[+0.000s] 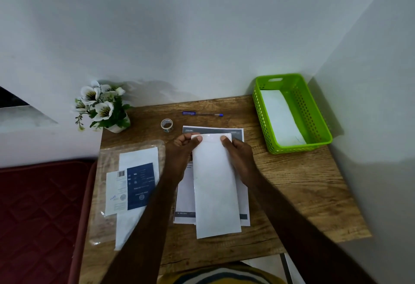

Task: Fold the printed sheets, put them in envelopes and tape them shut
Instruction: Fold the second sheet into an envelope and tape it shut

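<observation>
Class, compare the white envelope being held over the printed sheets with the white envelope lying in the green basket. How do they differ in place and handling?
The held envelope lies over the printed sheets at mid-table, while the basket envelope rests inside the green basket at the far right corner. The left hand and right hand pinch the held envelope's far end; nothing touches the basket envelope. Both are plain white and long.

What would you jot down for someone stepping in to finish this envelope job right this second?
Left hand and right hand both pinch the far end of a white envelope, thumbs on its taped flap.
The envelope lies over the printed sheets on the table.
Tape roll and pen sit beyond it; the envelope pack lies to the left.
Done: one white envelope in the green basket.
Left: press this flap, put it in the basket, then fold and pack the remaining sheets.
</observation>
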### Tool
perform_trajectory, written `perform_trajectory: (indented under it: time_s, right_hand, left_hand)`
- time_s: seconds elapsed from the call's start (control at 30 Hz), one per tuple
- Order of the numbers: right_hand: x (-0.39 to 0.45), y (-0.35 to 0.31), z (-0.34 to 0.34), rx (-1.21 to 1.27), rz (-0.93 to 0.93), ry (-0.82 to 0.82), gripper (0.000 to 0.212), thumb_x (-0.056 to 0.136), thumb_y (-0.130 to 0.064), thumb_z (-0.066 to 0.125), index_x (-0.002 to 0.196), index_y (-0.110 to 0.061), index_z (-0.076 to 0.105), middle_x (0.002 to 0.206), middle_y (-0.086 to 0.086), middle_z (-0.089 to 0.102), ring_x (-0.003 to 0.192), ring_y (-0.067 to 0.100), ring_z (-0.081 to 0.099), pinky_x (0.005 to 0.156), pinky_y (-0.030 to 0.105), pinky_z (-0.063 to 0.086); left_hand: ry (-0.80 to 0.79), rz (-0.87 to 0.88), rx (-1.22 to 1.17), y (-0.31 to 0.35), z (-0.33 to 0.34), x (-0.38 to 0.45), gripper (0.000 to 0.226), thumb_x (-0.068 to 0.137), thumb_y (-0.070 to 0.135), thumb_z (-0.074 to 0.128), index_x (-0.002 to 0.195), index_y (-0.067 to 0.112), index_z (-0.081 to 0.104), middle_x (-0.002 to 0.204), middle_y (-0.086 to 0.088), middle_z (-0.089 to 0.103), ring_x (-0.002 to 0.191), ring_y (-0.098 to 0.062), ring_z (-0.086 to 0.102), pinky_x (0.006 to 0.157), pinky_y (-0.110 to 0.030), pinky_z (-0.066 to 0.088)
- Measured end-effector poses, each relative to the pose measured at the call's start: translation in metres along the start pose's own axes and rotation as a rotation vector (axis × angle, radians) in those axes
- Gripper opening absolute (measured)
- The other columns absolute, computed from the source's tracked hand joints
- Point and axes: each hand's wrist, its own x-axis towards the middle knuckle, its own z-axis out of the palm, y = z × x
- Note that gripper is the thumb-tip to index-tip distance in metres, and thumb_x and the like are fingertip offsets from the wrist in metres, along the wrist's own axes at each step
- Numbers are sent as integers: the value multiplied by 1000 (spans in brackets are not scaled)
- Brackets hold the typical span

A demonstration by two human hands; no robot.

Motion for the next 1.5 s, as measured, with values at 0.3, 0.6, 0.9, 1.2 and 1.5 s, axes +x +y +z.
perform_trajectory:
  time_s: [0.3,0.6,0.9,1.2,1.5]
  right_hand:
    - [-7,-1,3,181,80,-23,26,97,-33,70,110,-12,78,96,-4,80,80,5,75,62,15,54]
    - [-17,-2,-2,179,92,-235,28,100,-39,63,125,-26,69,113,-7,77,102,17,75,80,35,62]
    - [-63,18,-31,207,345,-450,40,87,-30,80,123,-16,70,118,9,76,108,31,73,96,52,58]
    - [-99,41,-38,343,365,-391,33,97,-19,65,130,-16,66,122,7,75,110,28,72,83,36,61]
    - [-98,0,-57,212,163,-200,18,96,-15,68,112,-19,76,111,7,78,102,27,75,89,45,61]
  left_hand:
    - [17,-41,-16,-1,2,-8,5,95,33,69,97,28,71,89,19,76,83,-5,73,62,-18,58]
    - [177,-104,-103,0,8,-9,9,92,33,73,98,26,73,96,11,76,86,-11,71,67,-22,58]
    - [209,-24,-126,9,10,-7,7,99,32,63,101,29,69,100,11,75,83,-10,73,69,-26,61]
    - [218,-31,-105,12,5,2,11,100,32,62,106,29,70,108,7,75,95,-14,73,84,-35,61]
    - [161,-55,-162,18,4,-1,29,102,35,59,121,16,68,109,2,77,94,-16,77,72,-27,62]
